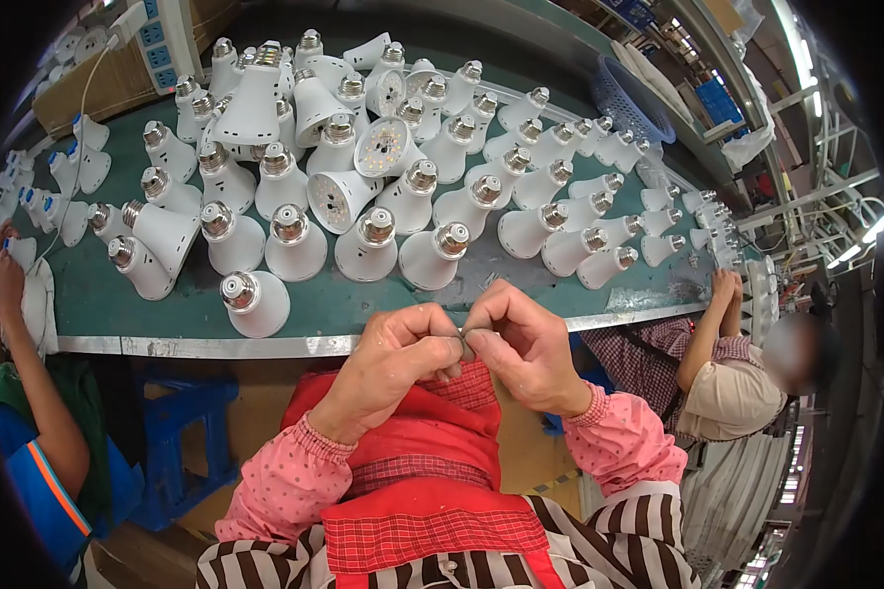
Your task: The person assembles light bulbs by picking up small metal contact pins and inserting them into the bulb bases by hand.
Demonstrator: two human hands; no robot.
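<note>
My left hand [399,361] and my right hand [526,353] meet in front of my apron, just off the table's front edge. Both are closed in a pinch, thumbs and forefingers almost touching. Whatever lies between the fingertips is too small and too covered to name. Closest to my hands on the green table stand white bulb housings with metal screw caps, among them one housing [432,257] behind them and another housing [257,304] at the front left. A housing lying on its side [342,199] shows its round LED board.
Many more housings fill the green table [363,312]. A blue basket [631,98] stands at the back right, a socket strip [157,47] at the back left. Co-workers sit at left [44,432] and right [732,393]. A blue stool [182,442] is below left.
</note>
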